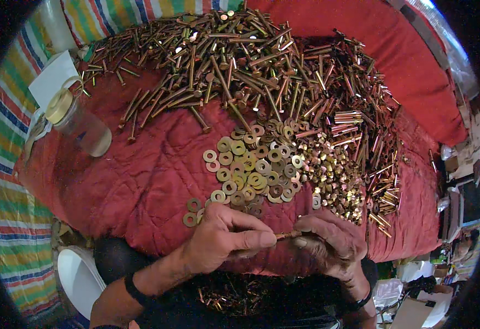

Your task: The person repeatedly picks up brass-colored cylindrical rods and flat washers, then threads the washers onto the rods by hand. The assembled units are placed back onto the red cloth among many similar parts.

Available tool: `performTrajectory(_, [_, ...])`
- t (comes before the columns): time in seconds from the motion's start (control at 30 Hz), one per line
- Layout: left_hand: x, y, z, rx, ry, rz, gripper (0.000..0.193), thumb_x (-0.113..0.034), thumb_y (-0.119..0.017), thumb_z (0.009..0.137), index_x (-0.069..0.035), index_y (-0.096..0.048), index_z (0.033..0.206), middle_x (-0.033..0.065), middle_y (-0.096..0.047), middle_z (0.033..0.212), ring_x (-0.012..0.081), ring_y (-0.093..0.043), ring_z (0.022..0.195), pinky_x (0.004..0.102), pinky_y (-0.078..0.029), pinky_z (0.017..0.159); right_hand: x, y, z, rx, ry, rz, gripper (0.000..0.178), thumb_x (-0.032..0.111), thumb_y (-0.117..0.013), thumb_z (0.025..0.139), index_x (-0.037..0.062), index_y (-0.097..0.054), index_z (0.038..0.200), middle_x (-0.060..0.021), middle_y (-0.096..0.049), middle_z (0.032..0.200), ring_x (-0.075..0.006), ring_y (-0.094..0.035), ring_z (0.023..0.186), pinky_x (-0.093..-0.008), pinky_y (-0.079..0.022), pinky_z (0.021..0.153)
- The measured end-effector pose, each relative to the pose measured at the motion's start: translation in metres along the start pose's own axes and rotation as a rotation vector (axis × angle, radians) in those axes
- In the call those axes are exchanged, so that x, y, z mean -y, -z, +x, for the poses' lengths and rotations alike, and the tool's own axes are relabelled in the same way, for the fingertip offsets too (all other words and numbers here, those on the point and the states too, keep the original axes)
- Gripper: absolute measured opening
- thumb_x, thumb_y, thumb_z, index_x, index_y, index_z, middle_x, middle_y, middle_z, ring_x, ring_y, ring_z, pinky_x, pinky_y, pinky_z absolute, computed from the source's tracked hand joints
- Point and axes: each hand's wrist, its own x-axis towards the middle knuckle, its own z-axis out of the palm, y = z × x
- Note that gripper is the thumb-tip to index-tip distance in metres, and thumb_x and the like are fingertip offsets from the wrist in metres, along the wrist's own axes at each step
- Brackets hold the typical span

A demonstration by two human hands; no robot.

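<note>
In front of me, above my lap, a thin brass-coloured bolt (287, 234) spans the gap between my two hands. Its left end is pinched between the thumb and forefinger of my left hand (220, 236). The fingers of my right hand (333, 241) close round its other end and hide it, so I cannot see whether a nut or washer is on it. Just beyond my hands lies a heap of flat round washers (255, 180). To its right, past my right hand, is a pile of small shiny nuts (336, 178).
A big heap of long bolts (234, 60) covers the far side of the red quilted cloth (157, 164). Shorter metal pieces (385, 194) lie at its right. A clear jar with a yellowish lid (80, 123) leans at the left. More bolts (231, 296) lie below my hands.
</note>
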Motion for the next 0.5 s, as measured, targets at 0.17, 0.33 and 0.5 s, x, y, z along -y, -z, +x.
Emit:
performTrajectory(0.17, [-0.011, -0.008, -0.005, -0.064, -0.386, 0.462, 0.017, -0.013, -0.078, 0.091, 0.002, -0.078, 0.099, 0.0074, -0.075, 0.079, 0.0133, -0.067, 0.064, 0.0299, -0.051, 0.058, 0.001, 0.000, 0.000, 0.052, -0.090, -0.059, 0.024, 0.016, -0.076, 0.093, 0.0046, -0.068, 0.112, -0.0119, -0.070, 0.106, -0.0308, -0.069, 0.092, -0.0423, -0.054, 0.074])
performTrajectory(0.33, [-0.012, -0.010, -0.005, -0.036, -0.478, 0.623, 0.016, -0.013, -0.079, 0.090, 0.001, -0.078, 0.097, 0.0156, -0.077, 0.086, 0.0204, -0.073, 0.068, 0.0313, -0.055, 0.063, 0.004, -0.015, 0.000, -0.084, -0.234, -0.043, 0.037, 0.038, -0.065, 0.100, 0.0026, -0.068, 0.093, -0.0070, -0.068, 0.085, -0.0216, -0.065, 0.070, -0.0367, -0.050, 0.064])
performTrajectory(0.5, [-0.007, -0.009, -0.004, -0.049, -0.361, 0.402, 0.016, -0.010, -0.078, 0.091, 0.002, -0.078, 0.101, 0.0073, -0.077, 0.082, 0.0099, -0.067, 0.068, 0.0273, -0.052, 0.062, 0.012, 0.005, 0.004, -0.119, -0.522, 0.347, 0.041, 0.040, -0.064, 0.096, -0.0002, -0.070, 0.090, -0.0068, -0.068, 0.083, -0.0184, -0.066, 0.073, -0.0348, -0.050, 0.066])
